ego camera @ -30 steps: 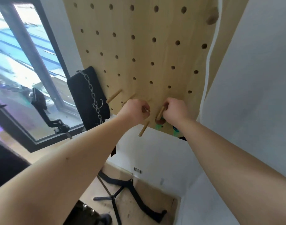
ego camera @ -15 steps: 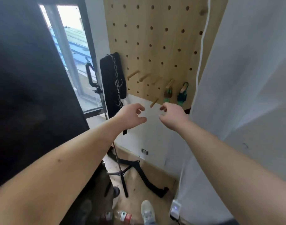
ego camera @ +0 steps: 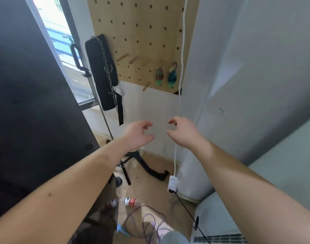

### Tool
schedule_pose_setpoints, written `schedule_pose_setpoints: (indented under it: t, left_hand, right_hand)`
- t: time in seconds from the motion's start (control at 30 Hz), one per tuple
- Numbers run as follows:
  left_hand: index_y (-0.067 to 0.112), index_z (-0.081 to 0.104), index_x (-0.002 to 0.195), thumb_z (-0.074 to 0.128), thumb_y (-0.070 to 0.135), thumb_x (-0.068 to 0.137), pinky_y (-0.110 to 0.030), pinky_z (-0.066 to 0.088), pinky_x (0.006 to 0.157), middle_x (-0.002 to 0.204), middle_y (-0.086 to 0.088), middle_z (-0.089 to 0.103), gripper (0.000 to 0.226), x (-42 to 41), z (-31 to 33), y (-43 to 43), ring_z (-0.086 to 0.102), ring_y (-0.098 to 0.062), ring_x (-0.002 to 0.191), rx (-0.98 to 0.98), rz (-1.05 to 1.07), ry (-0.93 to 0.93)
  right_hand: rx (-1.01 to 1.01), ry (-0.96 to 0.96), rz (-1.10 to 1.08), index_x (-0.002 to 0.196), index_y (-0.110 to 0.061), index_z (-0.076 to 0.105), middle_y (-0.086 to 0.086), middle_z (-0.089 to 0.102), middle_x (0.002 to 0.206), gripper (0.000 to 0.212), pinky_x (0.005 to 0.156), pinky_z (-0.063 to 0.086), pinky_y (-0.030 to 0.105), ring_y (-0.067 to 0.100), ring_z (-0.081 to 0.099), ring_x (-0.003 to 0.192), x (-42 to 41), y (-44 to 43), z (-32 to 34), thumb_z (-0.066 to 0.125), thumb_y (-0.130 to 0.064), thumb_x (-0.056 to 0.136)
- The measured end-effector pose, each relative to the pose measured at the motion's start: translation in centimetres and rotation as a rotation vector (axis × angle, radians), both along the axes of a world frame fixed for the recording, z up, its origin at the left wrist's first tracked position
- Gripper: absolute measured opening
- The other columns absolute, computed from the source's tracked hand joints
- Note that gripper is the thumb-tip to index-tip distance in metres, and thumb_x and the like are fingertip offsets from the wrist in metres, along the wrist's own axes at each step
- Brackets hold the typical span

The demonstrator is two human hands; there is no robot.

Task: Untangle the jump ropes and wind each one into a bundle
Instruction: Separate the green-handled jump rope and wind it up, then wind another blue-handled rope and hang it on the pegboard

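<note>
While both hands, left hand (ego camera: 138,133) and right hand (ego camera: 183,132), hang open and empty mid-frame, tangled purple jump rope (ego camera: 147,224) lies bottom centre; judgement: reach down, find one handle first.

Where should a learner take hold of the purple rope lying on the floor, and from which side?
Probably from above, pinching the top arc of the purple rope's loose loops between the fingers. The rope lies slack and flat on the floor, its loops open and overlapping, so a top-down grasp on one strand seems easiest. Both hands are empty.
</note>
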State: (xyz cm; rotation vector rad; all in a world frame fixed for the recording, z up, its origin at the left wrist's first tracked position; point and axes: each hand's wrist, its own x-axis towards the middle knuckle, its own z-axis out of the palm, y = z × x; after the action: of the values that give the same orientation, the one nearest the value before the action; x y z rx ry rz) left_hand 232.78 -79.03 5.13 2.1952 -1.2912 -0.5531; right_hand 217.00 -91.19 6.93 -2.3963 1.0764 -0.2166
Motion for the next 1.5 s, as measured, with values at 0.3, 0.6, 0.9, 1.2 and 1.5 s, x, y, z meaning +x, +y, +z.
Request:
schedule_pose_setpoints:
  t: [0.3,0.6,0.9,1.2,1.5]
  left_hand:
    - [0.027,0.049,0.141,0.067,0.039,0.089,-0.025,0.043,0.096,0.136,0.004,0.057,0.057,-8.5,-4.3,3.1,0.056,-0.012,0.122,0.068,-0.002,0.085]
    - [0.03,0.053,0.136,0.07,0.038,0.087,-0.036,0.051,0.096,0.128,0.005,0.059,0.053,-18.0,-13.0,9.5,0.061,-0.017,0.11,0.261,0.151,0.167]
    - [0.024,0.062,0.125,0.07,0.028,0.087,-0.026,0.046,0.09,0.108,0.008,0.061,0.039,-22.3,-25.0,13.5,0.061,-0.016,0.103,0.38,0.142,0.264]
    - [0.027,0.059,0.128,0.071,0.032,0.087,-0.017,0.037,0.077,0.113,0.009,0.061,0.043,-21.4,-47.5,16.1,0.059,-0.008,0.096,0.47,0.157,0.389]
    - [0.02,0.061,0.116,0.07,0.028,0.087,-0.023,0.04,0.078,0.093,0.007,0.06,0.031,-22.1,-71.4,19.1,0.058,-0.017,0.089,0.648,0.132,0.407]
  right_hand:
    - [0.143,0.047,-0.032,0.135,-0.018,0.056,0.007,0.054,0.138,0.044,0.099,0.042,0.031,0.024,0.054,0.124,-9.2,1.9,-4.4,0.06,-0.025,0.092]
    - [0.294,0.2,0.079,0.136,-0.023,0.053,0.004,0.054,0.135,0.044,0.086,0.037,0.025,0.023,0.054,0.119,-17.5,7.6,-13.8,0.058,-0.028,0.092]
    - [0.453,0.344,0.11,0.137,-0.019,0.054,0.011,0.054,0.133,0.046,0.097,0.042,0.029,0.028,0.054,0.123,-21.2,12.2,-28.1,0.058,-0.026,0.091]
    - [0.547,0.416,0.006,0.133,-0.019,0.056,0.01,0.066,0.124,0.041,0.092,0.047,0.032,0.03,0.056,0.12,-20.2,15.7,-50.8,0.054,-0.025,0.092]
    - [0.629,0.552,-0.097,0.115,-0.018,0.062,0.009,0.069,0.102,0.027,0.078,0.05,0.034,0.032,0.06,0.106,-22.7,18.5,-74.6,0.056,-0.028,0.09]
